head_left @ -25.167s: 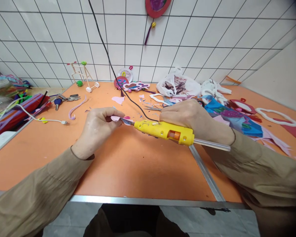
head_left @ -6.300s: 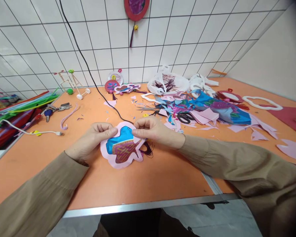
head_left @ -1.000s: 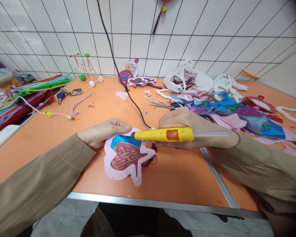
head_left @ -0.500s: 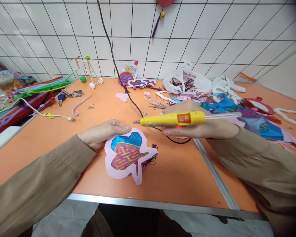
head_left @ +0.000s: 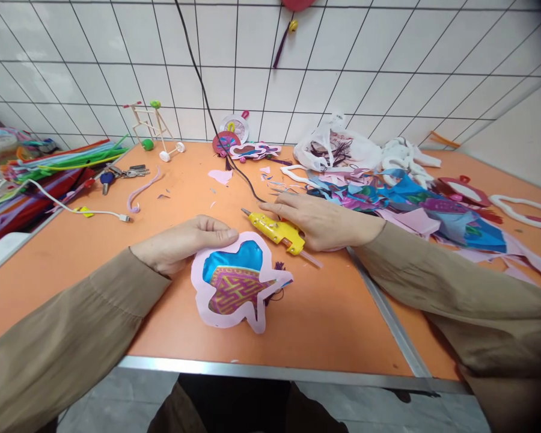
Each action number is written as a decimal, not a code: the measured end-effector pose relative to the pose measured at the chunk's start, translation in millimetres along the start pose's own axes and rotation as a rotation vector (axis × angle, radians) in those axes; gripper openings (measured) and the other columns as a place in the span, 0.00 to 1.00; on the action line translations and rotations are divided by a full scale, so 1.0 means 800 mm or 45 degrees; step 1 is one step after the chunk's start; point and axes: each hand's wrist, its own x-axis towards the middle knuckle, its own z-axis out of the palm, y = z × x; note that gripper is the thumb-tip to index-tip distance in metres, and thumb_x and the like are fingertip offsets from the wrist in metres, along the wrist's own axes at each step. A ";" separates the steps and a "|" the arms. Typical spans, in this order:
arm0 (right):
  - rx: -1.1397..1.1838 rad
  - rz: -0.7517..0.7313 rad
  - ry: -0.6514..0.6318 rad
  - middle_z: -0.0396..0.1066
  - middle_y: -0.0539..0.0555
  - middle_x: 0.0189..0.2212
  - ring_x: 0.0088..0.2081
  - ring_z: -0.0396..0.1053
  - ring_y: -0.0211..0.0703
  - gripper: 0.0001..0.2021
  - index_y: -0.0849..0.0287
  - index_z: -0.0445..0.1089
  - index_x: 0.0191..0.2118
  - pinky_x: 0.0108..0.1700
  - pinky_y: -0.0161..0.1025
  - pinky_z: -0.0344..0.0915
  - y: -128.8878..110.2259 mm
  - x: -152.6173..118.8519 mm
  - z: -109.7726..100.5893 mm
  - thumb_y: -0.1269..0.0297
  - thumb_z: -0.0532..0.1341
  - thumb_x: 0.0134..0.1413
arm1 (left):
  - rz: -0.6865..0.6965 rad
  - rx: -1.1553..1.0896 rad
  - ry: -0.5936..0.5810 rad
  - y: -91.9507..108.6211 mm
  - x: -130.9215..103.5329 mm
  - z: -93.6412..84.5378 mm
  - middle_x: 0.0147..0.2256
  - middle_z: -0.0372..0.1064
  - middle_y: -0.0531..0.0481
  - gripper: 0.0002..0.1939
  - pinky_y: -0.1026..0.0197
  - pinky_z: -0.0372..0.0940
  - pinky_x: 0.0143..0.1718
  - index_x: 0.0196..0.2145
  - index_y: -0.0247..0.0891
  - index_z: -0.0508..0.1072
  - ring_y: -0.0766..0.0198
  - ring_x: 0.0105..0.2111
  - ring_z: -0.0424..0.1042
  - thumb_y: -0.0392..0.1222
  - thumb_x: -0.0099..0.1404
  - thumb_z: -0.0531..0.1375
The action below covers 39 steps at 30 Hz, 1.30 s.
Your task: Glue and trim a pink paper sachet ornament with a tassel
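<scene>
My left hand (head_left: 193, 240) pinches the upper left edge of a pink butterfly-shaped paper cutout (head_left: 202, 294), thumb on top. Blue satin and purple-gold patterned fabric fill its middle. A dark purple tassel (head_left: 279, 266) shows behind its right side. To the right, a yellow hot glue gun (head_left: 270, 228) lies on its side on the table, nozzle toward the upper left and a clear glue stick out of its back. Over its handle rests my right hand (head_left: 324, 221), fingers stretched out and loose. The handle is hidden beneath that hand.
A black cord (head_left: 198, 78) hangs down in front of the tiled wall to the table. Fabric scraps (head_left: 401, 192) and a white plastic bag (head_left: 342, 147) lie at the back right. Pipe cleaners (head_left: 67, 159), keys (head_left: 130, 172) and a white cable (head_left: 72, 207) are at left.
My right hand has lowered the glue gun from the air onto the table, and its fingers have loosened and straightened. My left hand keeps the cutout, which has tilted slightly.
</scene>
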 end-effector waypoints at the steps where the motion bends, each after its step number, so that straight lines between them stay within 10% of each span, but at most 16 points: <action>1: 0.006 -0.021 -0.021 0.63 0.68 0.54 0.54 0.63 0.59 0.36 0.63 0.51 0.65 0.51 0.55 0.64 -0.001 -0.001 -0.001 0.68 0.60 0.50 | 0.008 0.020 -0.006 0.000 0.000 0.000 0.22 0.73 0.49 0.14 0.68 0.64 0.25 0.22 0.31 0.76 0.69 0.21 0.69 0.45 0.52 0.70; 9: 0.069 0.051 0.031 0.59 0.67 0.60 0.62 0.56 0.62 0.34 0.64 0.56 0.63 0.59 0.60 0.57 -0.019 -0.004 -0.022 0.74 0.58 0.46 | 0.213 0.386 0.055 0.003 -0.005 0.005 0.18 0.62 0.55 0.20 0.70 0.54 0.19 0.19 0.33 0.68 0.73 0.17 0.59 0.51 0.57 0.66; 14: 0.880 0.518 0.467 0.74 0.58 0.40 0.37 0.74 0.43 0.13 0.62 0.71 0.44 0.39 0.42 0.70 -0.068 0.017 -0.038 0.65 0.54 0.57 | 0.362 0.586 0.077 0.006 -0.008 0.014 0.16 0.51 0.59 0.21 0.70 0.46 0.16 0.16 0.35 0.62 0.75 0.16 0.49 0.49 0.57 0.65; 20: 1.363 0.642 0.333 0.65 0.48 0.19 0.22 0.62 0.32 0.10 0.63 0.68 0.25 0.25 0.32 0.59 -0.103 0.028 -0.037 0.62 0.59 0.53 | 0.353 0.538 0.031 0.003 -0.005 0.014 0.17 0.53 0.58 0.19 0.71 0.47 0.16 0.18 0.34 0.65 0.75 0.17 0.50 0.48 0.58 0.64; 39: 1.614 0.731 0.147 0.61 0.46 0.13 0.17 0.59 0.29 0.13 0.63 0.64 0.22 0.20 0.28 0.55 -0.107 0.026 -0.029 0.65 0.58 0.55 | 0.193 0.399 -0.012 -0.006 -0.002 0.008 0.21 0.69 0.54 0.08 0.71 0.60 0.19 0.24 0.34 0.75 0.72 0.19 0.65 0.41 0.52 0.68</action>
